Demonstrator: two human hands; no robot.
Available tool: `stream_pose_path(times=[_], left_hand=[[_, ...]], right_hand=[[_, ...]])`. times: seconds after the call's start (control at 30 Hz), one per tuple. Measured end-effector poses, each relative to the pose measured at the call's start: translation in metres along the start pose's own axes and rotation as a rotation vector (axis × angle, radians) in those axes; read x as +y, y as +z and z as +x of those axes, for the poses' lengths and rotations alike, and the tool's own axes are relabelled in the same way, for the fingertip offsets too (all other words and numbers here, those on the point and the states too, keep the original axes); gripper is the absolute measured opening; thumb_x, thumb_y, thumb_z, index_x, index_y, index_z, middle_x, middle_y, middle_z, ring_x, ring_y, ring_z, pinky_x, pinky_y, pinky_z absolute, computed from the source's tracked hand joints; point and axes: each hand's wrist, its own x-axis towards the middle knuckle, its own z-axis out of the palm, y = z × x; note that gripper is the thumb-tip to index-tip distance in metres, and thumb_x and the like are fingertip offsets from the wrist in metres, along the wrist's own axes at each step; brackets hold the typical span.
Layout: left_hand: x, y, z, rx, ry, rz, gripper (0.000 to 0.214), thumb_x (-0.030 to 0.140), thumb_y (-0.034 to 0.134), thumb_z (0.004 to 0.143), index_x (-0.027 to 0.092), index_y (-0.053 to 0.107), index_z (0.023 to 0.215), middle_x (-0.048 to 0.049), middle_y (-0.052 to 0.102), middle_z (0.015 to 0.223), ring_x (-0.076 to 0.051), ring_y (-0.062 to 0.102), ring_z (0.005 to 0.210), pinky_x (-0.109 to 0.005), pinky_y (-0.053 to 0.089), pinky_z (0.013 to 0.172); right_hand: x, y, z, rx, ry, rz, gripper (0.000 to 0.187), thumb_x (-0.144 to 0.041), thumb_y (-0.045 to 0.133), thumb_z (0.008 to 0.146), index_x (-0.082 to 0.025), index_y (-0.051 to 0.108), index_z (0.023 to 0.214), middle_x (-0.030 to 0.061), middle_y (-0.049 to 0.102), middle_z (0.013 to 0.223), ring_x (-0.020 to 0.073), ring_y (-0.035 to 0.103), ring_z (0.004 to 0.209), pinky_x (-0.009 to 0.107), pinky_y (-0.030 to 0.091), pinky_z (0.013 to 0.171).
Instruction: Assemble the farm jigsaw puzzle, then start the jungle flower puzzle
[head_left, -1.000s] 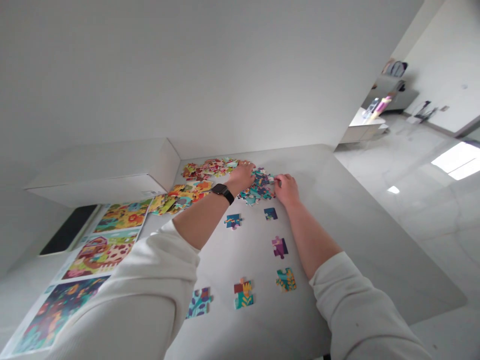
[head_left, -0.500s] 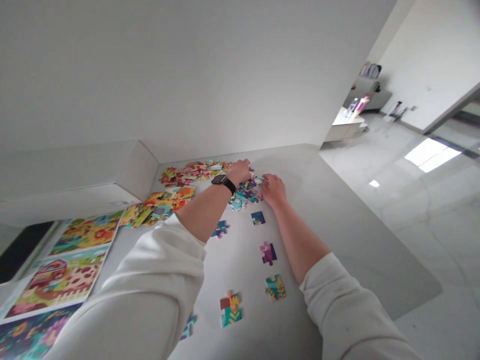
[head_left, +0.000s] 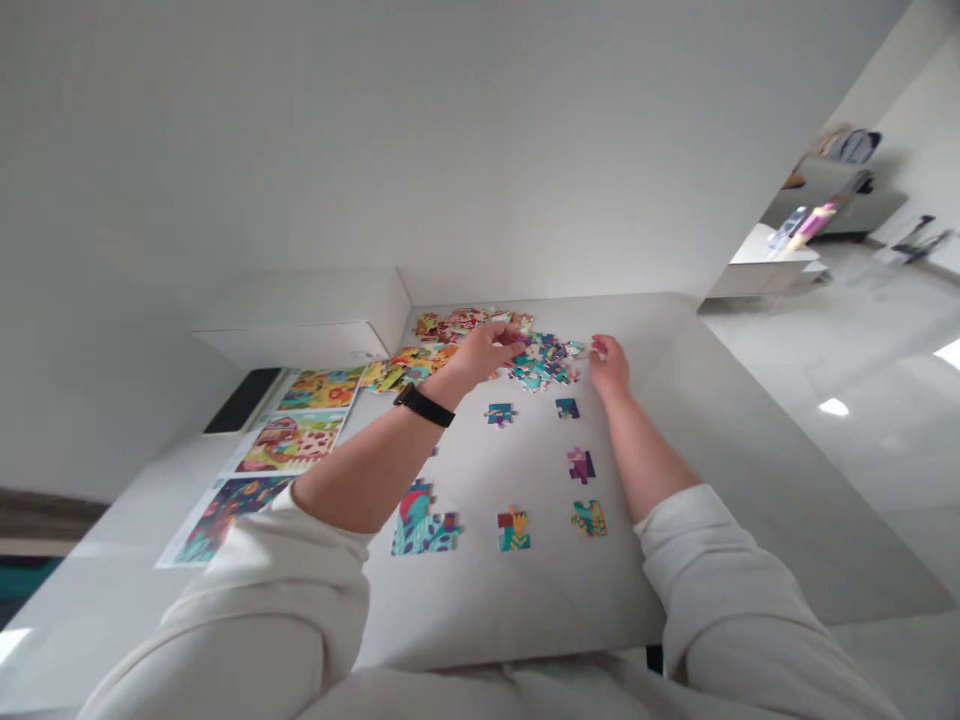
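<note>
My left hand (head_left: pixel 487 352), with a black watch band (head_left: pixel 424 406) on its wrist, is at the left edge of a pile of teal and purple puzzle pieces (head_left: pixel 541 364). Its curled fingers and thumb close around a small purplish piece, partly hidden. On the pile's right side, my right hand (head_left: pixel 610 366) has its fingertips pinched at a pale puzzle piece (head_left: pixel 579 350). Nearer me lie a blue piece (head_left: pixel 499 414), a dark blue piece (head_left: pixel 568 408), a purple piece (head_left: pixel 580 464), a teal leaf piece (head_left: pixel 589 518), a brown-and-teal piece (head_left: pixel 514 530) and a joined teal section (head_left: pixel 424 530).
Red (head_left: pixel 465 322) and yellow (head_left: pixel 405 368) puzzle piles lie left of the teal one. Picture sheets (head_left: pixel 296 440) and a dark flat device (head_left: pixel 244 400) lie farther left. A white box (head_left: pixel 315 310) stands against the wall. The table's right edge borders a shiny floor (head_left: pixel 862 420).
The view has pulled back and turned, so more of the near table shows. My hands are farther apart, the left at the pile's left edge, the right beside its right side.
</note>
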Motion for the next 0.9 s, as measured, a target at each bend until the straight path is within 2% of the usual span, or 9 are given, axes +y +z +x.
stream_pose_path(times=[0.1, 0.17, 0.27, 0.4, 0.47, 0.53, 0.6, 0.73, 0.9], left_hand=[[0.0, -0.02, -0.059, 0.008, -0.056, -0.204, 0.029, 0.038, 0.086, 0.084, 0.017, 0.074, 0.099, -0.0045, 0.076, 0.086, -0.013, 0.07, 0.07, -0.028, 0.062, 0.07], [-0.001, -0.03, -0.097, 0.018, -0.077, -0.265, 0.031, 0.041, 0.088, 0.083, 0.016, 0.073, 0.095, -0.0045, 0.076, 0.086, -0.012, 0.07, 0.07, -0.028, 0.062, 0.071], [-0.002, -0.04, -0.149, 0.048, -0.062, -0.301, 0.036, 0.047, 0.089, 0.081, 0.017, 0.074, 0.093, -0.0041, 0.076, 0.087, -0.013, 0.07, 0.074, -0.029, 0.062, 0.075], [-0.003, -0.042, -0.196, 0.073, -0.048, -0.38, 0.045, 0.057, 0.091, 0.076, 0.018, 0.074, 0.091, -0.0046, 0.077, 0.088, -0.015, 0.073, 0.079, -0.031, 0.062, 0.078], [-0.006, -0.037, -0.207, 0.081, -0.064, -0.422, 0.049, 0.061, 0.092, 0.073, 0.018, 0.074, 0.09, -0.0055, 0.078, 0.089, -0.016, 0.073, 0.08, -0.032, 0.062, 0.079], [-0.012, -0.028, -0.212, 0.077, -0.076, -0.448, 0.054, 0.065, 0.092, 0.07, 0.018, 0.074, 0.09, -0.006, 0.078, 0.089, -0.017, 0.074, 0.081, -0.032, 0.062, 0.08], [-0.021, -0.016, -0.214, 0.066, -0.084, -0.467, 0.058, 0.068, 0.092, 0.067, 0.018, 0.074, 0.089, -0.0058, 0.078, 0.087, -0.017, 0.073, 0.079, -0.033, 0.062, 0.08], [-0.04, 0.002, -0.217, 0.043, -0.114, -0.486, 0.065, 0.075, 0.091, 0.063, 0.018, 0.073, 0.087, -0.0058, 0.077, 0.083, -0.017, 0.072, 0.074, -0.034, 0.062, 0.078], [-0.048, 0.003, -0.221, 0.015, -0.133, -0.479, 0.067, 0.076, 0.092, 0.06, 0.017, 0.074, 0.087, -0.0069, 0.078, 0.083, -0.017, 0.072, 0.074, -0.033, 0.062, 0.075]], right_hand=[[-0.011, -0.017, -0.003, 0.127, -0.003, 0.096, 0.031, -0.016, 0.052, 0.087, -0.02, 0.066, 0.114, 0.012, 0.076, 0.114, 0.0254, 0.071, 0.106, 0.046, 0.055, 0.102], [-0.023, -0.032, -0.006, 0.201, -0.045, 0.174, 0.029, -0.012, 0.052, 0.086, -0.02, 0.067, 0.109, 0.0147, 0.076, 0.115, 0.0241, 0.07, 0.108, 0.045, 0.053, 0.102], [-0.046, -0.056, -0.018, 0.201, -0.091, 0.229, 0.029, -0.009, 0.05, 0.088, -0.018, 0.067, 0.109, 0.0193, 0.074, 0.122, 0.021, 0.069, 0.111, 0.041, 0.052, 0.103], [-0.083, -0.08, -0.059, 0.096, -0.152, 0.299, 0.02, -0.017, 0.056, 0.094, -0.022, 0.069, 0.109, 0.0096, 0.077, 0.107, 0.0171, 0.072, 0.098, 0.033, 0.056, 0.09], [-0.101, -0.087, -0.091, -0.049, -0.171, 0.374, 0.016, -0.034, 0.063, 0.098, -0.024, 0.07, 0.108, 0.0048, 0.077, 0.098, 0.017, 0.073, 0.088, 0.032, 0.057, 0.081], [-0.118, -0.088, -0.128, -0.239, -0.158, 0.459, 0.032, -0.053, 0.068, 0.097, -0.025, 0.072, 0.11, 0.004, 0.076, 0.096, 0.0175, 0.072, 0.083, 0.03, 0.057, 0.074], [-0.13, -0.084, -0.161, -0.345, -0.113, 0.492, 0.045, -0.067, 0.068, 0.094, -0.026, 0.072, 0.11, 0.0038, 0.076, 0.093, 0.0174, 0.07, 0.079, 0.029, 0.055, 0.069], [-0.138, -0.069, -0.201, -0.306, -0.036, 0.49, 0.053, -0.077, 0.061, 0.093, -0.026, 0.073, 0.103, 0.0022, 0.072, 0.08, 0.0178, 0.067, 0.073, 0.03, 0.055, 0.068], [-0.133, -0.066, -0.205, -0.366, -0.051, 0.485, 0.056, -0.079, 0.062, 0.091, -0.025, 0.073, 0.1, 0.0022, 0.072, 0.079, 0.0186, 0.067, 0.075, 0.032, 0.056, 0.074]])
